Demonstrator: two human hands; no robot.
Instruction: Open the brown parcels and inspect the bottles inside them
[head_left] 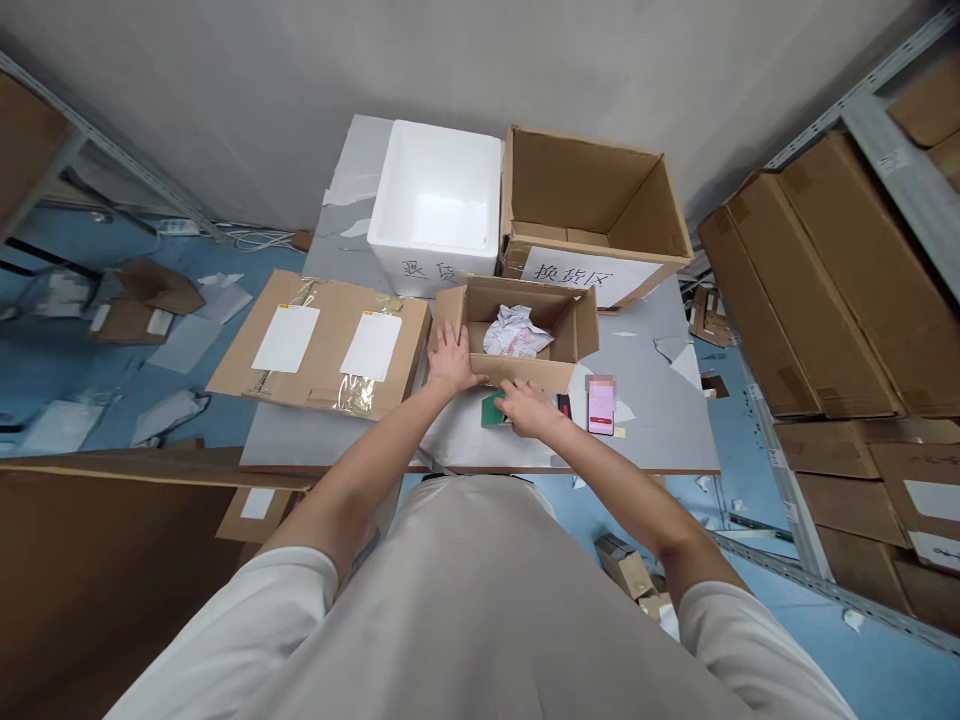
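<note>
An open small cardboard box (pixel 525 372) stands at the middle of the grey table, with a crumpled white and pink item (pixel 516 333) inside. My left hand (pixel 451 362) lies with fingers spread on the box's left end. Just in front of the box, my right hand (pixel 525 407) has its fingers bent around the right edge of a green object (pixel 492 408); its fingertips are near the box's front flap. A black and red tool (pixel 564 405) lies right of that hand, and beside it a phone (pixel 601 405) with a lit pink screen.
Behind stand a white foam bin (pixel 439 255) and a large open carton (pixel 585 190). A closed flat carton (pixel 319 345) with two white labels lies at the left. Stacked cartons (pixel 832 290) fill a shelf at the right; a big carton (pixel 112 560) is near my left side.
</note>
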